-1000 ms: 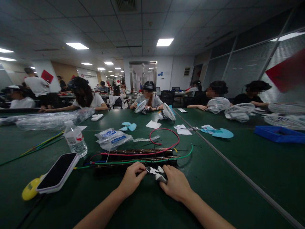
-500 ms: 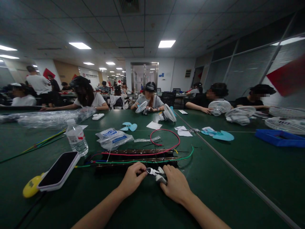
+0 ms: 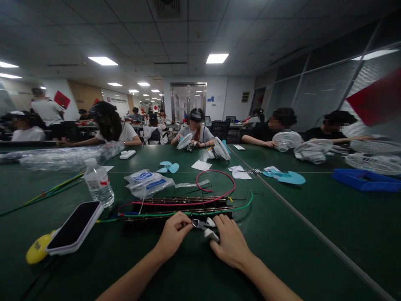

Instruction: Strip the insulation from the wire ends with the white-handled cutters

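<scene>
Small pliers with white handles (image 3: pixel 212 235) lie in my right hand (image 3: pixel 232 242), whose fingers wrap the handles; the handles are spread apart. The metal jaws point left toward my left hand (image 3: pixel 173 235). Its thumb and index finger are pinched together right at the jaw tips, and whatever they hold is too small to make out. Just beyond both hands is a black bundle of long strips (image 3: pixel 184 202) with copper-coloured lines. A red wire (image 3: pixel 175 203) and a green wire (image 3: pixel 191 214) run along it, the red one curling into a loop behind.
At left are a phone (image 3: pixel 75 228), a yellow round object (image 3: pixel 39 249) and a water bottle (image 3: pixel 98 182). Farther back lie a plastic bag (image 3: pixel 148 182), blue fan blades (image 3: pixel 168 167) and a blue tray (image 3: pixel 365 180). Several people sit across the green table, some handling fans.
The pliers have turned slightly in my right hand, with the jaws still by my left fingertips. Both hands stay almost in place. The whole view has shifted a little.
</scene>
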`<state>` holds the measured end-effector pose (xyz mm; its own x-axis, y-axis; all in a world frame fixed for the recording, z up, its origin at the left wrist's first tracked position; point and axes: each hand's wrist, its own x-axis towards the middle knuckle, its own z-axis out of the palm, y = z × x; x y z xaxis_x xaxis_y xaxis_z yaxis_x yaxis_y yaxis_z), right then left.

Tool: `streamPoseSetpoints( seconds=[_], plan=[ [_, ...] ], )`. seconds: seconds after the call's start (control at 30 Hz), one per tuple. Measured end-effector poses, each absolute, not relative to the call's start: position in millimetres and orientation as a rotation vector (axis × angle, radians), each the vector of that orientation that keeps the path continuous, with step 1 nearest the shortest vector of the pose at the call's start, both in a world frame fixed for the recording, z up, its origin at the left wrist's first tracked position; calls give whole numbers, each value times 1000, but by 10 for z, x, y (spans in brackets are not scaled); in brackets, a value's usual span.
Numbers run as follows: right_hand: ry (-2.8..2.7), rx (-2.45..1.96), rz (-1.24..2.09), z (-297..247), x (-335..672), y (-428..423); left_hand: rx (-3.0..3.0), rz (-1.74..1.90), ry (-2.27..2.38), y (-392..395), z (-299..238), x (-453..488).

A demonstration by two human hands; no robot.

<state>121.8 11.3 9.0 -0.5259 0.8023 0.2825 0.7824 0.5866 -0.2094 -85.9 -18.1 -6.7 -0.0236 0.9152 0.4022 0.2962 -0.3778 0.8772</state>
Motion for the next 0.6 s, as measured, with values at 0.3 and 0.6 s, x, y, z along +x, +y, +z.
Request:
streamPoseSetpoints(
  seconds=[0.3,0.6],
  plan=[
    [-2498,-1308,65,173,1179,49,1670,1390,1252,-191,-91,-833],
    [-2514,-1357,148,160,1168,65,1681,1350,1288,-191,-76,-836]
  ],
)
